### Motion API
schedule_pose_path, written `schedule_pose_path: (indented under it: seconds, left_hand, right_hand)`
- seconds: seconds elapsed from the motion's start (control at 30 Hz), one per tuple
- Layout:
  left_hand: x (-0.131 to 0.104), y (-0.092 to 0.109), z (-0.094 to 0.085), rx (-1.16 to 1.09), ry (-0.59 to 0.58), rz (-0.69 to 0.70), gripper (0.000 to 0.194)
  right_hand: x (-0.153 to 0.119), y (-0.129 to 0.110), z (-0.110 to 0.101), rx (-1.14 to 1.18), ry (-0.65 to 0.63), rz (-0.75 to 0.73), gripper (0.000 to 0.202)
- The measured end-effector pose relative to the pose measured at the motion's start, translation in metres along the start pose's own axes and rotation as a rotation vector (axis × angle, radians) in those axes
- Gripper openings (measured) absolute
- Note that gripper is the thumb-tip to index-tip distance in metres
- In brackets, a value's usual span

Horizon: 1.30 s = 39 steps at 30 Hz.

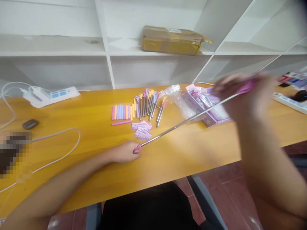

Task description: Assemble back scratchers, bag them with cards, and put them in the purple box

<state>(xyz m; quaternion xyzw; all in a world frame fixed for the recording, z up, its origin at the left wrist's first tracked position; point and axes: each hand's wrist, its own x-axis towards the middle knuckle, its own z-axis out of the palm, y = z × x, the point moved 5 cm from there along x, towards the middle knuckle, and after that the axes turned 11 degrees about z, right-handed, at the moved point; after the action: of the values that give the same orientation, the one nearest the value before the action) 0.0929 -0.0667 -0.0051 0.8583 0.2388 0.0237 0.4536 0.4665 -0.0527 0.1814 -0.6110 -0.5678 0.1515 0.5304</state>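
My left hand [127, 151] is closed around the pink end of a telescopic back scratcher [176, 126], low over the front of the table. Its thin metal rod is drawn out long and slants up to the right. My right hand [247, 92], smeared by motion, is closed on the rod's other part, where something pink shows. Beyond the rod lie several short back scratchers [147, 103] with small pastel hand-shaped heads. Left of them is a row of pastel sleeves [122, 112], with one pink sleeve [121, 122] crosswise in front. Small printed cards [143, 130] lie nearer me.
A purple box [203, 119] with wrapped items sits behind the rod, beside clear plastic bags [183, 103]. Power strips [56, 95] stand left and right. A dark oval object [30, 124] and a white cable [72, 148] lie left. A taped carton [171, 40] rests on the shelf.
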Motion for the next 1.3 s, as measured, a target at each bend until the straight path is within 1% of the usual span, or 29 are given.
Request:
schedule_pose_path:
  seconds: [0.03, 0.07, 0.1, 0.13, 0.17, 0.2, 0.23, 0.27, 0.33, 0.5, 0.6, 0.67, 0.73, 0.8, 0.83, 0.9, 0.97, 1.1, 1.2, 1.3]
  left_hand:
    - [0.000, -0.002, 0.000, 0.001, 0.042, -0.018, 0.036]
    - [0.000, -0.003, 0.001, 0.008, 0.090, -0.031, 0.036]
    - [0.000, -0.005, 0.001, 0.018, 0.136, -0.039, 0.036]
    - [0.000, -0.005, 0.001, 0.028, 0.169, -0.037, 0.036]
    - [0.000, -0.005, 0.002, 0.033, 0.184, -0.032, 0.036]
    - [-0.001, -0.005, 0.003, 0.036, 0.187, -0.027, 0.036]
    - [-0.001, -0.005, 0.004, 0.037, 0.183, -0.022, 0.036]
    - [0.000, -0.004, 0.004, 0.038, 0.178, -0.018, 0.036]
    - [0.001, -0.002, 0.002, 0.044, 0.171, -0.009, 0.036]
    - [0.003, 0.000, -0.004, 0.021, 0.127, 0.005, 0.031]
    - [0.003, -0.002, -0.005, -0.012, 0.070, 0.007, 0.032]
    - [0.002, -0.002, -0.007, -0.023, 0.042, 0.009, 0.033]
    - [0.002, -0.002, -0.008, -0.035, 0.025, 0.015, 0.034]
    - [0.002, -0.001, -0.009, -0.058, 0.022, 0.018, 0.036]
    - [0.002, -0.001, -0.009, -0.074, 0.023, 0.015, 0.037]
    - [0.002, -0.002, -0.010, -0.114, 0.021, 0.006, 0.038]
    - [0.002, -0.002, -0.010, -0.143, 0.013, 0.005, 0.039]
    - [0.002, -0.001, -0.010, -0.143, -0.001, 0.020, 0.039]
    - [0.002, 0.000, -0.009, -0.131, -0.012, 0.022, 0.038]
    - [0.001, 0.000, -0.009, -0.136, -0.022, 0.019, 0.039]
  right_hand:
    - [-0.019, -0.002, 0.049, 0.214, -0.149, 0.039, 0.077]
    - [-0.043, -0.005, 0.098, 0.341, -0.312, 0.053, 0.076]
    - [-0.069, -0.007, 0.142, 0.439, -0.446, 0.062, 0.077]
    - [-0.093, -0.008, 0.180, 0.502, -0.557, 0.093, 0.080]
    - [-0.115, -0.006, 0.209, 0.570, -0.616, 0.154, 0.081]
    - [-0.131, -0.004, 0.229, 0.652, -0.638, 0.201, 0.080]
    - [-0.143, -0.002, 0.241, 0.709, -0.660, 0.223, 0.080]
    - [-0.150, 0.001, 0.247, 0.744, -0.658, 0.237, 0.080]
    - [-0.152, 0.007, 0.247, 0.776, -0.643, 0.247, 0.079]
    - [-0.143, 0.026, 0.242, 0.750, -0.611, 0.323, 0.083]
    - [-0.143, 0.032, 0.241, 0.700, -0.589, 0.299, 0.083]
    - [-0.143, 0.033, 0.239, 0.685, -0.606, 0.259, 0.083]
    - [-0.142, 0.032, 0.237, 0.690, -0.668, 0.226, 0.084]
    - [-0.139, 0.030, 0.235, 0.762, -0.712, 0.237, 0.086]
    - [-0.137, 0.029, 0.234, 0.820, -0.714, 0.260, 0.087]
    - [-0.130, 0.030, 0.232, 0.934, -0.658, 0.325, 0.088]
    - [-0.123, 0.035, 0.230, 0.988, -0.552, 0.394, 0.086]
    - [-0.111, 0.052, 0.227, 0.939, -0.391, 0.491, 0.074]
    - [-0.105, 0.061, 0.224, 0.893, -0.327, 0.505, 0.066]
    - [-0.103, 0.065, 0.223, 0.862, -0.315, 0.517, 0.054]
